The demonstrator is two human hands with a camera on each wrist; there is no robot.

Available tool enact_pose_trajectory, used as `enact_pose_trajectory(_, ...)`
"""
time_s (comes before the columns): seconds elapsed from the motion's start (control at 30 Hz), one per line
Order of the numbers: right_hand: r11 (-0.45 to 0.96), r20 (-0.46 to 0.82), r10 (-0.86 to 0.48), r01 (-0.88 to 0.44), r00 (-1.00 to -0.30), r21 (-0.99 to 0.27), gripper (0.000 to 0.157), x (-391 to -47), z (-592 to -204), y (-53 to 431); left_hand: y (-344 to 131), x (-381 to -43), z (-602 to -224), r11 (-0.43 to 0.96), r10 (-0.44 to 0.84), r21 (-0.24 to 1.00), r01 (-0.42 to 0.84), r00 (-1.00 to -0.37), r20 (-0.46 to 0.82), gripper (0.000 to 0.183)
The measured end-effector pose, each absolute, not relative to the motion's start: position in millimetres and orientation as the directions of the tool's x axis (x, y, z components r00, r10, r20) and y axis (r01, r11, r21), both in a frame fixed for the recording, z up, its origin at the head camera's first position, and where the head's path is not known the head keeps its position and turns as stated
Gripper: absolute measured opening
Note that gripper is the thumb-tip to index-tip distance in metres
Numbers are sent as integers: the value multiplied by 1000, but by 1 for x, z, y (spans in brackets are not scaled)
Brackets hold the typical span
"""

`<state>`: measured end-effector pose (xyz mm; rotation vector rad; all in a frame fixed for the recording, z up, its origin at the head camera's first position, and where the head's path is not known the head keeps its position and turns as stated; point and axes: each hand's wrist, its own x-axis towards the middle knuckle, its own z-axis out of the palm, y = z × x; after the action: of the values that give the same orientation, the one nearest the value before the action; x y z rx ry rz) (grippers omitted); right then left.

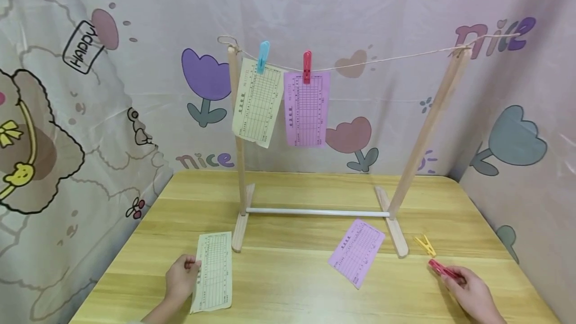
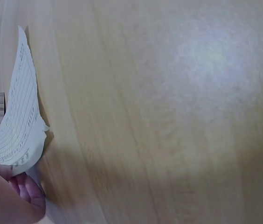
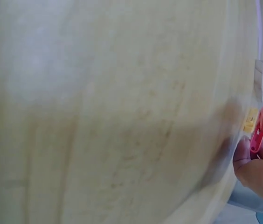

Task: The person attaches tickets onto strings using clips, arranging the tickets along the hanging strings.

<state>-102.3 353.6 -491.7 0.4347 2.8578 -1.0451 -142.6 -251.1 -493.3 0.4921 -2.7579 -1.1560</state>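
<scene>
On the left of the table, my left hand [image 1: 181,278] pinches the left edge of a pale yellow printed slip [image 1: 215,271]; the left wrist view shows the slip [image 2: 22,116] bending up from the wood between thumb and fingers. My right hand [image 1: 472,291] holds a red clothespin [image 1: 443,268] at the right of the table. Just beyond it lies a yellow clothespin [image 1: 425,245]. In the right wrist view the red clothespin [image 3: 260,130] is between thumb and fingers. A purple slip [image 1: 357,252] lies flat near the rack's right foot.
A wooden rack [image 1: 420,139] with a white crossbar [image 1: 315,212] stands at the back. From its string [image 1: 391,59] hang a yellow slip [image 1: 258,104] under a blue clothespin [image 1: 263,57] and a purple slip [image 1: 307,114] under a red clothespin [image 1: 307,66]. Patterned cloth [image 1: 148,4] surrounds the table.
</scene>
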Motion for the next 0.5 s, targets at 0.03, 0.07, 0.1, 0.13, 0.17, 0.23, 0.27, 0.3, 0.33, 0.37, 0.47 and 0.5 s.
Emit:
enact_pose_trajectory(0.03, 724, -157, 235, 281, -959, -630, 48, -102, -491, 353, -251, -143, -493, 657, -334, 712, -246, -942, -17, 16)
enact_pose_trajectory(0.07, 723, -146, 230, 270, -962, -637, 47, -102, -491, 352, -251, -142, -493, 657, -333, 714, -241, -943, -12, 15)
enact_pose_trajectory(0.1, 722, -130, 229, 258, -965, -642, 46, -102, -491, 351, -252, -142, -493, 659, -333, 714, -236, -943, -5, 15)
enact_pose_trajectory(0.13, 724, -110, 229, 245, -967, -645, 45, -102, -492, 350, -252, -142, -493, 660, -332, 715, -231, -943, 2, 15)
enact_pose_trajectory(0.17, 725, -86, 231, 231, -969, -649, 43, -101, -492, 349, -252, -142, -493, 662, -329, 715, -224, -944, 8, 15)
enact_pose_trajectory(0.23, 719, -60, 237, 216, -970, -661, 41, -101, -493, 348, -253, -141, -492, 666, -322, 715, -212, -946, 19, 15)
enact_pose_trajectory(0.27, 716, -50, 239, 211, -970, -665, 41, -101, -493, 347, -254, -141, -492, 668, -319, 715, -205, -947, 26, 15)
enact_pose_trajectory(0.3, 711, -51, 244, 214, -968, -670, 42, -101, -492, 347, -254, -140, -492, 670, -318, 715, -200, -947, 33, 15)
enact_pose_trajectory(0.33, 711, -53, 244, 216, -968, -669, 43, -101, -492, 347, -256, -140, -491, 670, -311, 718, -189, -950, 40, 15)
enact_pose_trajectory(0.37, 713, -55, 244, 217, -968, -666, 43, -101, -491, 346, -257, -140, -491, 671, -307, 719, -182, -951, 46, 16)
enact_pose_trajectory(0.47, 731, -67, 237, 223, -969, -645, 47, -101, -490, 347, -261, -138, -488, 665, -310, 727, -173, -949, 58, 17)
enact_pose_trajectory(0.5, 733, -67, 240, 226, -969, -641, 47, -101, -489, 348, -262, -137, -486, 659, -313, 732, -174, -948, 57, 17)
